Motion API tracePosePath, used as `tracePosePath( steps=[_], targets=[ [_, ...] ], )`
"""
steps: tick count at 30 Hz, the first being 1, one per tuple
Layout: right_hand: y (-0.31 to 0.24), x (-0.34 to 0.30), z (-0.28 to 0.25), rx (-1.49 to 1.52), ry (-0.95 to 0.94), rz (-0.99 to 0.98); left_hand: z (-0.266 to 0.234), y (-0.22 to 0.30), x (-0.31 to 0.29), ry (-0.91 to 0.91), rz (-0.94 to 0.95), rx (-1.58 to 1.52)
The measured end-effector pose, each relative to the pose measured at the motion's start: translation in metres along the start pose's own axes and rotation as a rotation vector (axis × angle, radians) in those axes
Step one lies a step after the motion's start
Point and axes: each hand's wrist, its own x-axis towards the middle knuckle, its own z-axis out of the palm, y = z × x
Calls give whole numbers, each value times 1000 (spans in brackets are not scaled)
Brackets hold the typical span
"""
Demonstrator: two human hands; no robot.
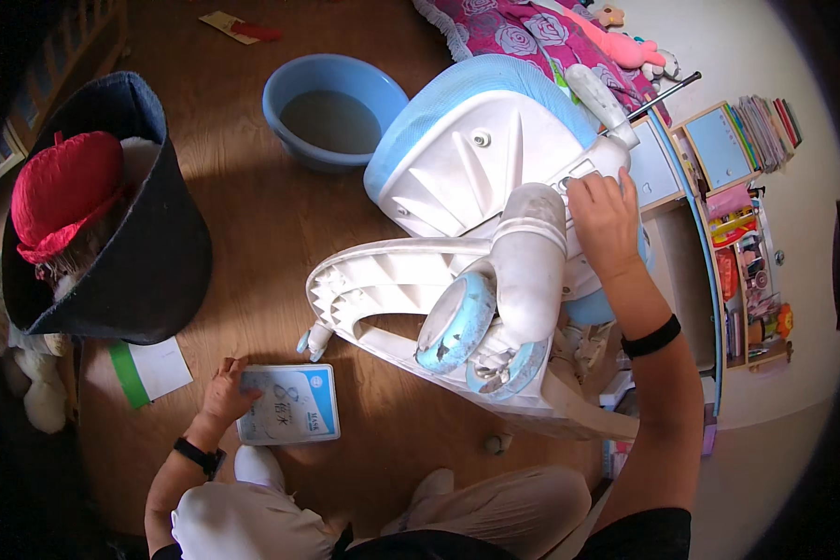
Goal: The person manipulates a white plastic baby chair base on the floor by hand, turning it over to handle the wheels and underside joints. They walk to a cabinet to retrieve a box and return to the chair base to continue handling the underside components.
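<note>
A white and light-blue swivel chair (495, 159) lies tipped over, its seat underside and caster wheels (457, 322) facing me. My right hand (605, 219) is on the seat's underside beside the thick white column (529, 257). Its fingers are curled and pinched close to a small metal part; what they grip is mostly hidden. Down at the left, my left hand (222, 397) touches the left edge of a flat white and blue mask pack (294, 403) on the wooden floor. Its thumb reaches over the pack, apart from the other fingers.
Beyond the chair stands a blue basin (285, 131) with murky water. A dark felt basket (173, 243) holding a red cushion (70, 191) is at left. A green and white card (159, 371) lies nearby. Shelves with books (765, 131) line the right side; a patterned magenta cover (504, 28) is behind.
</note>
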Motion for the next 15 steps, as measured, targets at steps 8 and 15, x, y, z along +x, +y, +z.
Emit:
tracePosePath(
  steps=[8, 15],
  targets=[
    [-4, 7, -2, -58, -93, -60, 0, 1, -1, -10, -28, -9],
    [-12, 14, 0, -243, -195, -116, -1, 2, -2, 3, -16, 51]
  ],
)
